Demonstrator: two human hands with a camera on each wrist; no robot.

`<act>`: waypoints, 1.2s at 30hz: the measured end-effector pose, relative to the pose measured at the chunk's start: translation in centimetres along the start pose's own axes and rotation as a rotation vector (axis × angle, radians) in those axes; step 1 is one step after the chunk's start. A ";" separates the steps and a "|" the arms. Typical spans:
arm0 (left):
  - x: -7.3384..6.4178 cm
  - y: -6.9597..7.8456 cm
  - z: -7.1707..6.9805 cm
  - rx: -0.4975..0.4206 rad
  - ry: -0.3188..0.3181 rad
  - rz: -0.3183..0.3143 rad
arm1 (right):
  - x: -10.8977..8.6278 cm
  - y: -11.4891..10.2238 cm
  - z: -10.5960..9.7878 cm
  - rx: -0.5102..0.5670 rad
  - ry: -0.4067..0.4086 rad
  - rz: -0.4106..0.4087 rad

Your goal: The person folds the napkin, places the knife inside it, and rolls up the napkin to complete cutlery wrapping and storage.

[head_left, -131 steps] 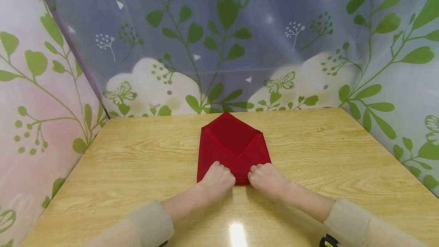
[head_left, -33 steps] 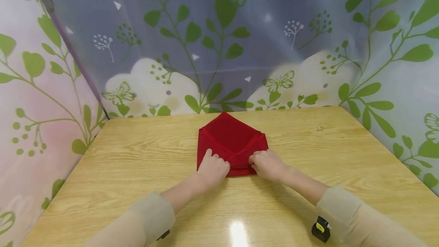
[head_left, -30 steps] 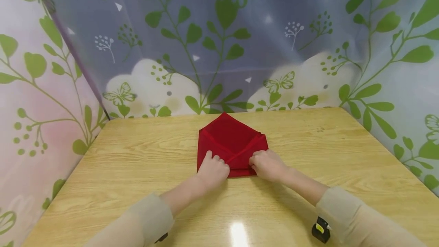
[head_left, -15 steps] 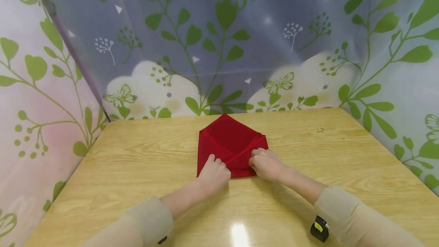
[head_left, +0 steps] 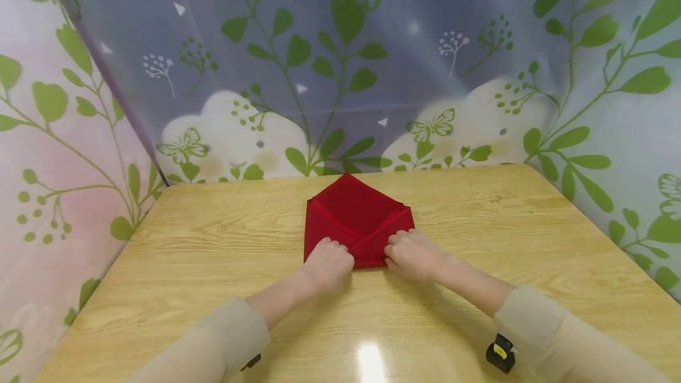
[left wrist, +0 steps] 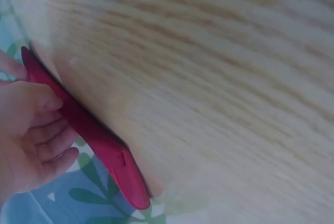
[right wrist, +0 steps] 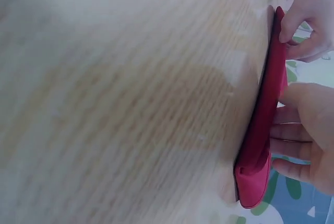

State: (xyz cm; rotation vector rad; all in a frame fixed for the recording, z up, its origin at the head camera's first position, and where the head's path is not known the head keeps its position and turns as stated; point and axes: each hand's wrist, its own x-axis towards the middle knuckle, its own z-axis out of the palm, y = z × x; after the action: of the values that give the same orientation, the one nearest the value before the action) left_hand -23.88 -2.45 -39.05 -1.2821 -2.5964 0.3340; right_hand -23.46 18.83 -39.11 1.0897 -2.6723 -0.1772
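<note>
And here is the red cloth (head_left: 362, 208), folded like an open envelope, lying on the wooden tabletop (head_left: 213, 235) in front of the person, its pointed flap aimed at the leafy curtain (head_left: 452, 58) behind! Both hands are on it: the left grip (head_left: 331, 262) pinches the near edge on the left, the right grip (head_left: 412, 255) pinches it a little way along on the right, with a short red stretch showing between them. From the head view the fingertips are tucked out of sight, but the wrist views show thumbs pressed against a thick, rounded edge and fingers curled in behind. How does it handle? Light, I'd judge, and soft, nothing fragile about it, with a faint sheen that hints the layers may slide over one another. So that near edge, where the folds stack up, looks the place to hold, one pinch towards each side with all the layers caught together; grab only the top layer, or the loose flap, and the tidy shape could slump or skew
</note>
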 end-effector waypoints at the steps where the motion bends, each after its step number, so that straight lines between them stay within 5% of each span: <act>1: 0.0 -0.1 0.0 -0.009 0.002 0.000 | -0.1 -0.1 -0.1 0.002 -0.006 -0.006; 11: 0.5 -0.8 -0.5 -0.120 -0.096 -0.022 | -0.4 -0.6 0.0 0.040 0.040 0.036; 29: 1.2 -1.4 -1.0 -0.256 -0.251 -0.133 | 0.3 -0.9 0.4 0.062 -0.003 0.119; 36: 1.2 -1.4 -0.9 -0.316 -0.241 -0.214 | 0.5 -0.3 0.1 0.213 0.004 0.161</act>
State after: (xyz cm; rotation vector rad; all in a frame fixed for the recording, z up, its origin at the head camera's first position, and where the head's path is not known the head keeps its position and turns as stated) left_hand -25.34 -2.22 -37.62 -1.0933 -3.0559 0.0404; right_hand -23.61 18.30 -39.13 0.9225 -2.8095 0.1423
